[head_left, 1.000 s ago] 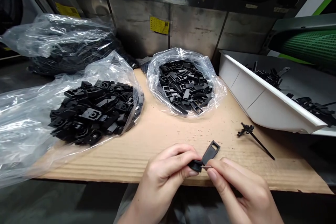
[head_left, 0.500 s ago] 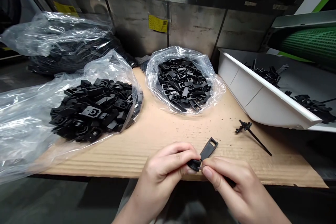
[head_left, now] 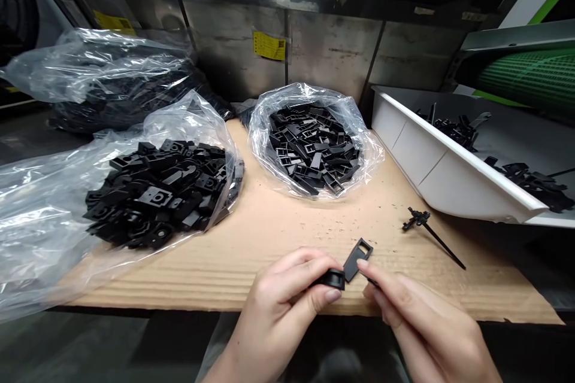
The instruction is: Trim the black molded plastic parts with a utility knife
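My left hand [head_left: 290, 290] is closed around a small black plastic part [head_left: 333, 279] with a rounded, hollowed end that shows past the fingertips. Just beyond it, a flat black plastic piece [head_left: 354, 264] with a rectangular window at its far end lies near the cardboard's front edge. My right hand [head_left: 415, 305] is at its right side, index fingertip over or against the piece; contact cannot be made out. Between the right index finger and thumb a bit of something thin and dark shows, mostly hidden by the fingers.
An open clear bag [head_left: 375, 155] holds many windowed black pieces. Another clear bag [head_left: 40, 221] at left spills black blocks. Behind it lies a fuller bag [head_left: 58, 75]. A black stemmed part [head_left: 440, 242] rests on the cardboard [head_left: 278, 221], beside a white bin [head_left: 413, 155] of black parts.
My right hand has drawn back right from the part in my left hand, its index fingertip now at the flat piece. The held part has turned, showing its hollow end.
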`<state>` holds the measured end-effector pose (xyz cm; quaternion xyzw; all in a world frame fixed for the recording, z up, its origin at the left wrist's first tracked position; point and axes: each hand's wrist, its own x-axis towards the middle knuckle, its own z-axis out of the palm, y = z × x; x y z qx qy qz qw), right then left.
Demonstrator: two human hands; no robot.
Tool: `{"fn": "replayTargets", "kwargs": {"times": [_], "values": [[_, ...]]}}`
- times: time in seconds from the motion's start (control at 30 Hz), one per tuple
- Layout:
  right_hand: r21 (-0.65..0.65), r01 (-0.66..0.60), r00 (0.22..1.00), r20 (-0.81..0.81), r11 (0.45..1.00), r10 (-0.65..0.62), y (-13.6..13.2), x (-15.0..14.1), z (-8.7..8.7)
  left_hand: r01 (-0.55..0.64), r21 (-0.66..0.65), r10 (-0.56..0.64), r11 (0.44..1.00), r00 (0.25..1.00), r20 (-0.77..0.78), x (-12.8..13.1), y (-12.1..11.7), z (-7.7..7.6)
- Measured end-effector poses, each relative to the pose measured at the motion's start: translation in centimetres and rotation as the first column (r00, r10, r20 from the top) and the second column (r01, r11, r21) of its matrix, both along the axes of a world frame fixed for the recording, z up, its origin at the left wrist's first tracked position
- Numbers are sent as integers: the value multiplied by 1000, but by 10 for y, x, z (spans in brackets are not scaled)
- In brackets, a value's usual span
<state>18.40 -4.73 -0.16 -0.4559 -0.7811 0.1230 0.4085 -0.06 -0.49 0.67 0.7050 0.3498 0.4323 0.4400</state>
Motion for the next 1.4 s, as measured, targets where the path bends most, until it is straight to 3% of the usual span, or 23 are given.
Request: {"fn": "replayTargets", "kwargs": {"times": [0.07,0.53,0.8,0.93,1.07,1.17,1.27,1.4], "values": [[29,50,995,90,998,-52,0,-3,-5,-6,-14,6,1000,1000,-9,1,0,1],[-60,103,992,78,993,-99,3,-15,-1,54,-126,-49,991,998,43,-1,2,4],[219,211,976,5,953,-218,4,-22,-15,131,-202,-135,971,991,-7,-3,7,11],[270,258,963,9,928,-270,5,-22,-14,219,-266,-219,939,975,30,-5,7,12],[223,216,976,-52,951,-210,6,-18,-8,233,-283,-219,930,972,83,-5,6,12],[104,165,986,-45,981,-162,3,-14,-5,209,-235,-192,949,977,93,-5,6,10],[-30,177,975,-130,984,-180,-3,-13,-3,167,-198,-148,966,983,107,-4,5,8],[-74,169,951,-248,983,-183,-10,-19,-1,119,-192,-95,974,987,132,-3,4,4]]}}
